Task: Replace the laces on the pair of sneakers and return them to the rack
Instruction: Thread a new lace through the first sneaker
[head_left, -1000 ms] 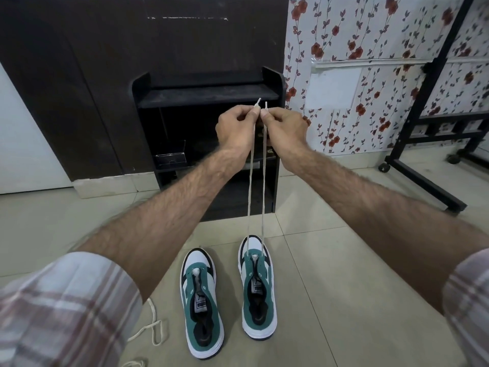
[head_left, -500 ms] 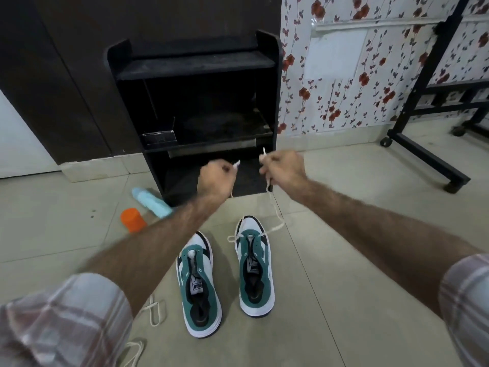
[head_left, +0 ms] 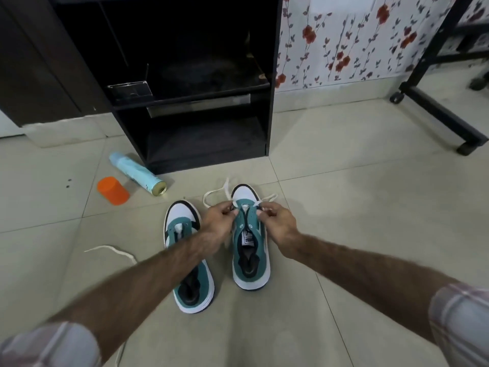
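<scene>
Pinching a cream lace point(head_left: 214, 193) at the toe-end eyelets, left hand point(head_left: 221, 218) and right hand point(head_left: 275, 218) thread the right green-and-white sneaker point(head_left: 250, 250) — its unlaced mate point(head_left: 185, 260) waits left, another lace point(head_left: 113, 250) beside it — near the black rack point(head_left: 201, 107)

- A home, likely an entryway, is showing here: floral wallpaper point(head_left: 344, 41) is covering the far right wall.
- Pale floor tiles point(head_left: 344, 207) are spreading throughout.
- A black shoe rack point(head_left: 271, 75) is standing far, with sneakers point(head_left: 250, 250) lying near it.
</scene>
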